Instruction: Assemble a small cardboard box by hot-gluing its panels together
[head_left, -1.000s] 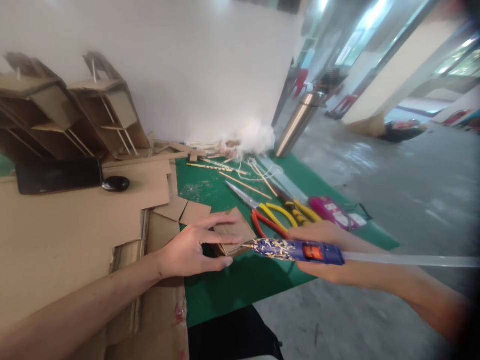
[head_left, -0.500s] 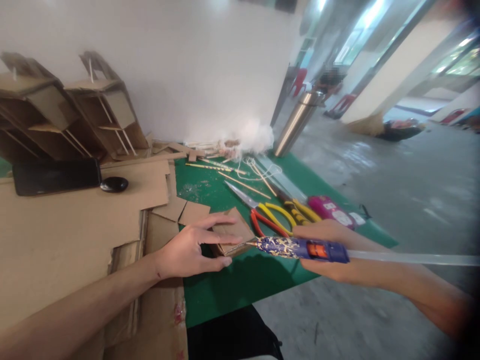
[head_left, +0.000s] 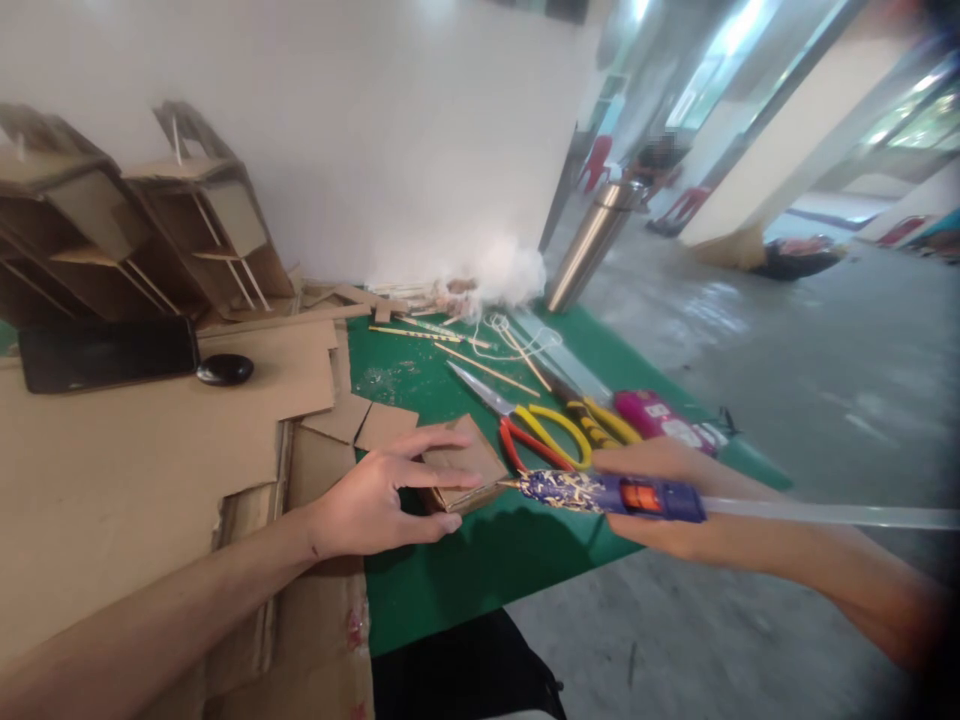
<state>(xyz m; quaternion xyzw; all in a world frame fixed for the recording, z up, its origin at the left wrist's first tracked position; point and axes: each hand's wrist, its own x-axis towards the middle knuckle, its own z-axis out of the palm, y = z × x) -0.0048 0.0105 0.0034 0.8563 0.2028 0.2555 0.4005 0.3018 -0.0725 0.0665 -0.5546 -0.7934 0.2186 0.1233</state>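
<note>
My left hand (head_left: 390, 495) steadies a small cardboard box (head_left: 476, 460), fingers spread across its top and thumb against its near side. In my right hand (head_left: 660, 470) is a blue glue gun (head_left: 615, 495) with an orange part showing and a long clear glue stick (head_left: 810, 513) out of its back. The gun's nozzle touches or nearly touches the box's right corner, at the edge under the top. Scissors (head_left: 544, 435) with red and yellow handles lie just behind the box. Much of the right hand's grip is hidden behind the gun.
Cardboard sheets (head_left: 150, 480) cover the left side of the green table (head_left: 442, 610). Behind are a phone (head_left: 109, 355), a black mouse (head_left: 225, 369), cardboard structures (head_left: 202, 230) and white fluff (head_left: 510, 275). A steel bottle (head_left: 592, 250), pliers (head_left: 592, 420) and a magenta power strip (head_left: 664, 420) lie to the right.
The glue gun's nozzle has slid rightward along the box's near edge to its right corner, my right hand moving with it. My left hand stays on the box.
</note>
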